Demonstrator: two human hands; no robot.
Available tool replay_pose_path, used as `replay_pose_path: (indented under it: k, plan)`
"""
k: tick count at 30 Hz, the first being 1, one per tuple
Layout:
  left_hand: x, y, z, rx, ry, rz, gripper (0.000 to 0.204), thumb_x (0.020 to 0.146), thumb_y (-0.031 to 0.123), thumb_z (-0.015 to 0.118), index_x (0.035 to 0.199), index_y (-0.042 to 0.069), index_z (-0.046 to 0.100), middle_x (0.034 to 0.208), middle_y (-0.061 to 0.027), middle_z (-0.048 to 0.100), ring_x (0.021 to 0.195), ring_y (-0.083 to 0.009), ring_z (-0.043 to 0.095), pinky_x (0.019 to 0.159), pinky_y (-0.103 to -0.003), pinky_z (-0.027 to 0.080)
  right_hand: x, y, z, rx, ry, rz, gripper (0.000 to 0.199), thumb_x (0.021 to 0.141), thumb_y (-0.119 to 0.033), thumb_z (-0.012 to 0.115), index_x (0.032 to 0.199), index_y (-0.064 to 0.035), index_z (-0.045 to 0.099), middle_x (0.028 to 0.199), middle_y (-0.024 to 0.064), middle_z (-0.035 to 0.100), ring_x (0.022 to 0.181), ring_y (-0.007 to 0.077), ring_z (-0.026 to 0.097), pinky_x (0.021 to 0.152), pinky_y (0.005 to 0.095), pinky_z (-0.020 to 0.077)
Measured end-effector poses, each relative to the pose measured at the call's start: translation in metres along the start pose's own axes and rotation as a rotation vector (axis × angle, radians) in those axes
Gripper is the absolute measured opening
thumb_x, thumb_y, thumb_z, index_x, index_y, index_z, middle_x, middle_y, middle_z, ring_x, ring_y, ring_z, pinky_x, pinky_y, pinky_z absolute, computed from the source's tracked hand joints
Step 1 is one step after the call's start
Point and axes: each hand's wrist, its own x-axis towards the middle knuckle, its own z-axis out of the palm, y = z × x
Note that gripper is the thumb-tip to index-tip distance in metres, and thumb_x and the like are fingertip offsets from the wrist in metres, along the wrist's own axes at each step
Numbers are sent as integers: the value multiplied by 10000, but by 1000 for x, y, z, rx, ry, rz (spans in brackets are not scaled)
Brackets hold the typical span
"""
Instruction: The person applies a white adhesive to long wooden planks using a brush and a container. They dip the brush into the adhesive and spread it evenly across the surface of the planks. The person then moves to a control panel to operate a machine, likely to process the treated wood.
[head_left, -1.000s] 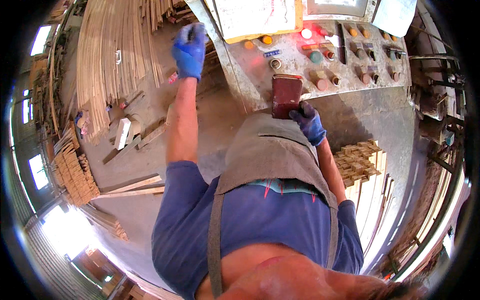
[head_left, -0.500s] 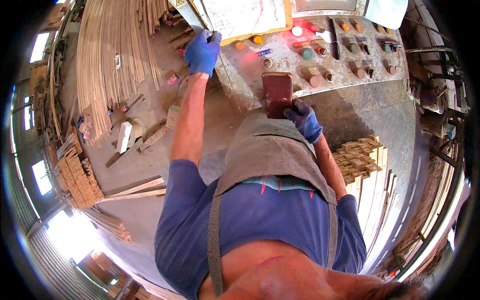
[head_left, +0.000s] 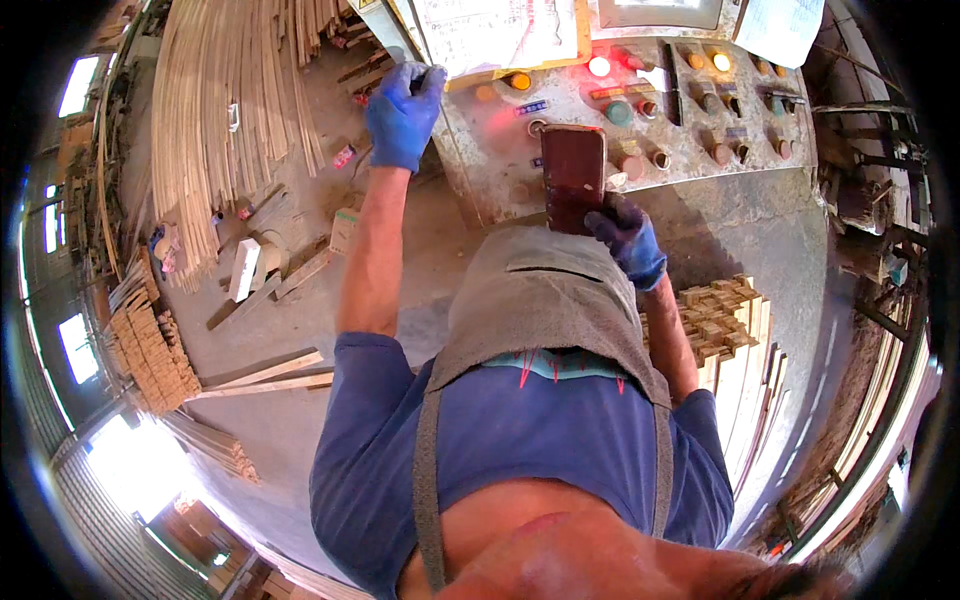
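Note:
My left hand (head_left: 404, 118), in a blue work glove, is closed with its fingers curled by the left edge of a worn metal control panel (head_left: 500, 190). Whatever it may grip there is hidden. In my right hand (head_left: 628, 242), also gloved in blue, is a dark red flat rectangular object (head_left: 574, 180) that looks like a phone in a case. It is held upright in front of the panel's lower edge. Behind it on the panel are several round buttons, among them a green button (head_left: 619, 112) and a glowing red lamp (head_left: 599, 66). A paper sheet (head_left: 500, 35) lies at the panel's top.
Long wooden strips (head_left: 215, 120) lie to the left of the panel. Stacked timber (head_left: 715, 315) stands by my right forearm, and another wood stack (head_left: 150, 345) is at the far left. Offcuts and a white block (head_left: 244, 268) lie on the floor. My grey apron (head_left: 545, 300) hangs below the panel.
My right hand and the dark red object have moved a little right. My left hand stays by the panel edge, slightly more turned. An amber button at the panel's upper right now glows brighter.

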Motion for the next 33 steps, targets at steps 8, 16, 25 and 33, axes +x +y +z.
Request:
replay_pose_path:
  k: [8, 16, 25, 33]
  plan:
    - [10, -5, 26, 462, 194, 146, 607, 673, 514, 778, 998, 50, 560, 926, -152, 632, 834, -340, 628, 701, -459, 492, 11, 2, 5, -108, 33, -80, 210, 866, -133, 651, 1026, -5, 604, 855, 38, 611, 795, 102, 519, 721, 287, 458]
    - [32, -16, 18, 357, 144, 125, 263, 824, 343, 682, 902, 95, 638, 861, -138, 691, 791, -336, 662, 689, -439, 499, 32, -9, -10, -248, -4, -11, 221, 865, -163, 652, 1015, -7, 611, 861, 54, 631, 777, 112, 545, 703, 288, 473]
    - [32, -7, 8, 233, 204, 90, 248, 814, 348, 693, 865, 107, 658, 768, -114, 688, 703, -293, 668, 635, -398, 508, 35, -28, -22, -196, 115, -47, 226, 865, -232, 644, 941, -23, 606, 755, 88, 649, 711, 200, 619, 658, 369, 490]
    - [27, -22, 15, 113, 227, 58, 221, 838, 282, 703, 851, 68, 649, 711, -62, 681, 615, -150, 639, 602, -325, 505, 46, -56, -35, -995, 477, -24, 324, 853, -391, 595, 970, -89, 617, 914, 197, 663, 864, 376, 637, 739, 453, 504]
